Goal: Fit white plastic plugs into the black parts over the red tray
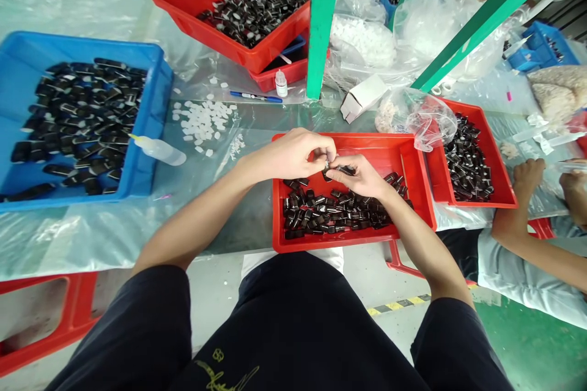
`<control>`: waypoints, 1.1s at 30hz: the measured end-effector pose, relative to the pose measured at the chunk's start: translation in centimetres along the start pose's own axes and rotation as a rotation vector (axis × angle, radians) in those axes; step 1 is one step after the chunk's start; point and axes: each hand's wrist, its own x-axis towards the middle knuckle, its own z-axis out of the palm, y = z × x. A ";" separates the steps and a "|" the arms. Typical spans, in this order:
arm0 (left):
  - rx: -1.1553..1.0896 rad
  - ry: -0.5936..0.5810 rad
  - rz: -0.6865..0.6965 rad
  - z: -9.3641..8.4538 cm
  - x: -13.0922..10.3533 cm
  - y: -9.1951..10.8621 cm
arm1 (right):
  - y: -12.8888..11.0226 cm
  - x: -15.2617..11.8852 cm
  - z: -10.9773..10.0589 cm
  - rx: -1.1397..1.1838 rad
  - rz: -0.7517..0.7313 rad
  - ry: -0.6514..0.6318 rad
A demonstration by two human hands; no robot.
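Observation:
Over the red tray [358,243] in front of me, both hands meet with fingertips close together. My right hand [360,176] is closed on a small black part [345,169], one of the kind lying in the tray. My left hand [302,154] pinches at the end of that part, thumb against forefinger; whatever its fingertips hold is too small to make out. Below the hands lie many loose black parts [330,211] with shiny edges. Small white pieces [204,122] are spread on the table to the left of my left forearm.
A blue bin [158,104] of longer black pieces stands left, a squeeze bottle [160,150] against it. Stacked red trays [183,12], a blue pen [255,97], a small bottle [281,83] and a green post [321,30] are behind. A co-worker's hands [527,174] are at right.

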 end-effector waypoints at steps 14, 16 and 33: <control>0.181 0.214 0.126 1.5 0.0 -0.7 | 0.0 -0.2 -0.1 0.203 0.187 0.018; 0.264 0.217 0.141 1.5 -0.1 -0.9 | 0.2 -0.1 0.0 0.294 0.224 0.031; -0.012 0.174 -0.003 -0.5 -0.4 -1.1 | 0.0 0.1 -0.2 0.055 0.160 0.112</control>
